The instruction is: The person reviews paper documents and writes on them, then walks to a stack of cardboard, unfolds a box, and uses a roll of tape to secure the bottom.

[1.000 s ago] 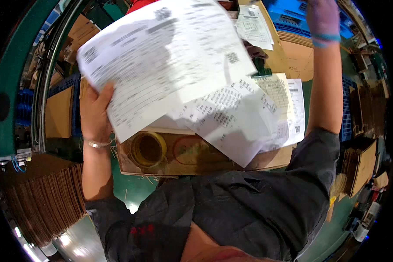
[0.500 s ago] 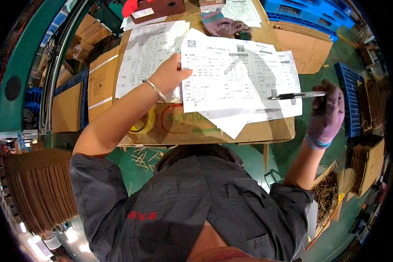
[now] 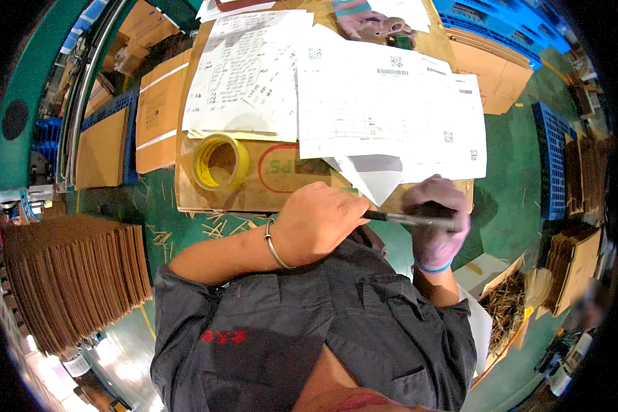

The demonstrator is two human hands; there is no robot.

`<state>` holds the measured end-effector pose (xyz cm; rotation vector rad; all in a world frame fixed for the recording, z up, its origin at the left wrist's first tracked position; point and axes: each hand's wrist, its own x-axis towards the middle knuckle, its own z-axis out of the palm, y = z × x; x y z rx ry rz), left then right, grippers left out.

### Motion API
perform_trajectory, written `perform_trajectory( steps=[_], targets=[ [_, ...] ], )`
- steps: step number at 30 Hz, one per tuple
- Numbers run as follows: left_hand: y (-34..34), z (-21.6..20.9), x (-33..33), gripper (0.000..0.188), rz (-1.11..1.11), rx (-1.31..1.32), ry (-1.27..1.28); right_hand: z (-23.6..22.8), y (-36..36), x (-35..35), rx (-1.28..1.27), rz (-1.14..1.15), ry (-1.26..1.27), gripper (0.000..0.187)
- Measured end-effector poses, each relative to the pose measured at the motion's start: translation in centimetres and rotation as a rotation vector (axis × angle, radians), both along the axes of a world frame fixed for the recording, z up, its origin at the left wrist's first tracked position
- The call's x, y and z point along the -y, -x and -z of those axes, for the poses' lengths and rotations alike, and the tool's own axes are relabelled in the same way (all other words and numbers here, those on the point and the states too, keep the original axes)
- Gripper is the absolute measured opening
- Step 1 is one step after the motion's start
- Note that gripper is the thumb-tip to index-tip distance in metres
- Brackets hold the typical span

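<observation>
In front of my chest, just off the near edge of the cardboard-topped table [image 3: 254, 201], a black and silver pen [image 3: 402, 218] lies level between my hands. My right hand [image 3: 438, 223], in a purplish glove with a blue cuff, is closed around it, partly blurred. My bare left hand [image 3: 326, 218], with a silver bangle at the wrist, is closed, its fingertips pinching the pen's dark left end. Beyond them lie printed forms [image 3: 364, 89] with grids and square codes, over another white sheet [image 3: 374, 178]. Left of these rests a stack of handwritten sheets [image 3: 244, 75].
A yellow tape roll [image 3: 220, 163] sits at the table's near left. A loose glove [image 3: 367, 20] lies at the far side. Stacked cardboard [image 3: 75, 275] stands at lower left, a box of brown scraps [image 3: 505, 309] at lower right. Blue pallets [image 3: 501, 27] are at far right.
My left hand has left the papers and come to the pen. My right hand has brought the pen left and closer to my chest. The tape roll is now fully uncovered.
</observation>
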<state>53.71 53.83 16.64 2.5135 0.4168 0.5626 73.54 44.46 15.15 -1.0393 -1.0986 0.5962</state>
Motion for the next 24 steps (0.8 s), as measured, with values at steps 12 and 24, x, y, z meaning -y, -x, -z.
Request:
perform_trajectory(
  steps=[12,24],
  targets=[
    [3.1,3.3,-4.4,0.043,-0.372,-0.135,-0.543,2.2,-0.9,1.0,0.06,0.127,0.313,0.031],
    [2.9,4.5,-5.3,0.03,-0.235,-0.069,-0.548,1.4,1.3,-3.8,0.011,0.047,0.211,0.023]
  ],
)
